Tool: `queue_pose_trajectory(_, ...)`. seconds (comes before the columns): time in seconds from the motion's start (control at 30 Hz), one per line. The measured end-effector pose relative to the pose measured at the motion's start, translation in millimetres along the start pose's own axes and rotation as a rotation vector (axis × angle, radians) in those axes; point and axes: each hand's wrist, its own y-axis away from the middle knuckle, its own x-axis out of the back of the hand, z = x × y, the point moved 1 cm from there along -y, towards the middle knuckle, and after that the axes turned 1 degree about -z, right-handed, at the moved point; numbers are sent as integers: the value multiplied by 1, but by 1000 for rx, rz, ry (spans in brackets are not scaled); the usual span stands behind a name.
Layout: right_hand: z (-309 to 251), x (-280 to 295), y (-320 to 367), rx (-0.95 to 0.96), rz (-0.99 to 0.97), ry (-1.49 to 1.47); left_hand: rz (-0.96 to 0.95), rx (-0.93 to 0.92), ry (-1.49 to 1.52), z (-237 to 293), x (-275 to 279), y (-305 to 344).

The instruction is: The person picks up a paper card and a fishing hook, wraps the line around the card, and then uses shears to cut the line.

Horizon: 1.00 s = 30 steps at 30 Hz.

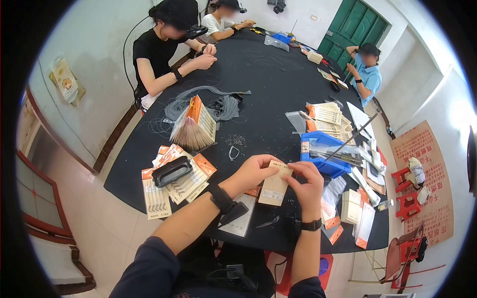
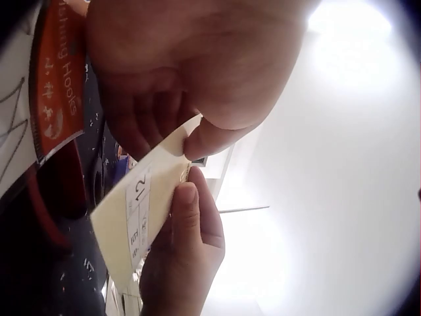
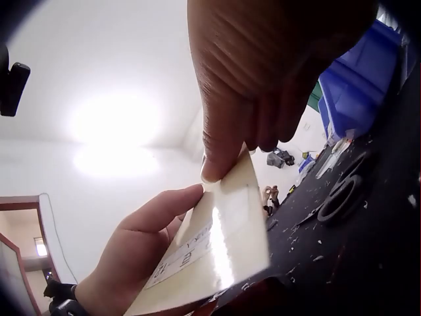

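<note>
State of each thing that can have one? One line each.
Left hand: pinches cream card
Cream card: held, label showing
Right hand: pinches cream card
Blue bin: open-topped, packets inside
Card bundle: standing, fanned open
Line bundle: loosely coiled
Green door: looks shut
Scissors: lying, blades unclear

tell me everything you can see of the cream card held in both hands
The card is a flat cream rectangle, stiff paper or board by its look, with a glossy sheen in the right wrist view. Small print runs along its top edge; a white label marked 12 sits lower down. It is tilted above the black table, its upper part pinched by the left hand and right hand.
</note>
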Motion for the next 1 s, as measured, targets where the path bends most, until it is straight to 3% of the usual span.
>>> queue_pose_trajectory(0.4,2,0,2,-2,-11,8,35,70,-13,7,-2,4)
queue_pose_trajectory(0.77,3,-2,3,-58,29,-83,47,-19,-43,4,1,3)
queue_pose_trajectory(0.87,1,-13,6,-363,151,-453,121,-73,-9,7,1,3)
queue_pose_trajectory(1.0,17,-11,11,-431,-48,-446,147,-20,11,8,8,2)
